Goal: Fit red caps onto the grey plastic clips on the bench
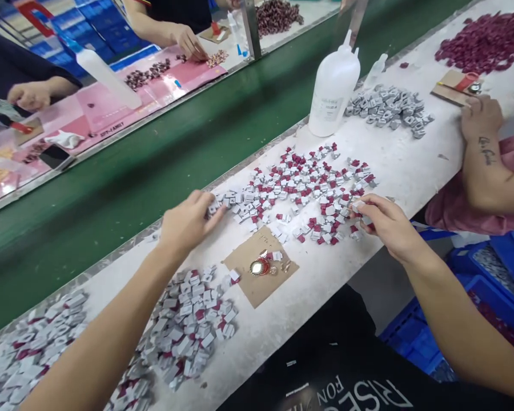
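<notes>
Right hand (389, 225): fingers pinched on a small pale-grey plastic piece (358, 206), at right edge of spread grey-and-maroon plastic pieces (302, 181) on white surface (417, 165). Left hand (187, 221): fingers loosely open, thumb apart, at their left end.

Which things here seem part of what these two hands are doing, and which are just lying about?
Likely part of the work:
- left hand, at the grey pieces
- right hand, apparently pinching a pale piece
- grey-and-maroon pieces
- cardboard with its red-and-metal round item

Perhaps just lying about:
- upright white bottle, untouched
- dark flat rectangle beyond the green strip
</notes>
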Motion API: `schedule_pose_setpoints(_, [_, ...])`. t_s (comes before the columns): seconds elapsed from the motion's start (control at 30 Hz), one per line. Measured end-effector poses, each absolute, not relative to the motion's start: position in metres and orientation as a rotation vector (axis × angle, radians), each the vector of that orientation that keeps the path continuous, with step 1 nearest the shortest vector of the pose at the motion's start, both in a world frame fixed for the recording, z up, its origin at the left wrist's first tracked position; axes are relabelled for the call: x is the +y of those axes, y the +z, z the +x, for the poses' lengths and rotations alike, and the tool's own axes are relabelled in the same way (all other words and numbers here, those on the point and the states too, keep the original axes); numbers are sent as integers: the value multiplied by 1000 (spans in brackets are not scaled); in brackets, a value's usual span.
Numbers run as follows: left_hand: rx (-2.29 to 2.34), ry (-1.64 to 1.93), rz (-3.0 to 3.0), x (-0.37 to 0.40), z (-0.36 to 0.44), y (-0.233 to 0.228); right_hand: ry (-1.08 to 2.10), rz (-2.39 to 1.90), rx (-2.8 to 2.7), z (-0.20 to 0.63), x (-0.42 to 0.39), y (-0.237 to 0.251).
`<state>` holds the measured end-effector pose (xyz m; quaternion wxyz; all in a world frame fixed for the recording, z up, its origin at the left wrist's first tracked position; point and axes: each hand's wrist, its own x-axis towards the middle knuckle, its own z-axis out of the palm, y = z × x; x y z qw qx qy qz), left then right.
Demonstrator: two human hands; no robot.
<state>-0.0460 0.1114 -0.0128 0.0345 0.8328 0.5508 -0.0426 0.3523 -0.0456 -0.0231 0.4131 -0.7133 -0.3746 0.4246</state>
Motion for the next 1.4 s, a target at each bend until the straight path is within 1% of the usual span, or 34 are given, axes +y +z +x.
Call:
schedule_pose_setpoints(0.1, [1912,93,2459,149,-33,-3,703,-1948,-1276,348,-40,-33])
schedule_pose_setpoints(0.17, [1987,166,2385,175,-24,-4,506,-1944,-1469,340,-33,-37])
schedule_pose_setpoints(0.23, [2017,219,2307,198,-16,-13,374,-1897,-1621,330,-25,-41])
schedule_pose_setpoints(0.33, [2046,302,2210,221,-9,-36,279,-1863,-1803,317,-14,-47])
schedule_pose_setpoints(0.47, [2040,361,2131,230,-9,-60,242,-1869,-1931,308,-6,-57])
schedule_pose_setpoints(0.63, [1994,395,2079,218,-28,-54,184,-1812,-1930,309,-8,-67])
schedule_pose_setpoints(0.73, [2016,367,2090,195,-39,-38,134,-1773,-1903,311,-10,-68])
schedule_pose_setpoints(0.8, [2012,369,2109,168,-43,-26,131,-1742,-1883,312,-11,-66])
schedule_pose_setpoints(0.93, [1851,361,2231,78,-45,-3,169,-1689,-1836,313,-13,-61])
schedule_pose_setpoints(1.03, [1749,367,2276,4,-48,4,228,-1675,-1795,310,-13,-55])
schedule_pose_setpoints(1.13, [1795,373,2269,-46,-51,-4,241,-1674,-1733,304,-12,-48])
schedule_pose_setpoints(1.27, [1763,307,2300,-73,-49,-30,286,-1624,-1606,293,-15,-35])
schedule_pose_setpoints(1.33, [1758,304,2309,-77,-47,-42,425,-1591,-1493,287,-19,-26])
schedule_pose_setpoints(1.4, [1800,338,2302,-80,-46,-48,667,-1541,-1367,280,-24,-18])
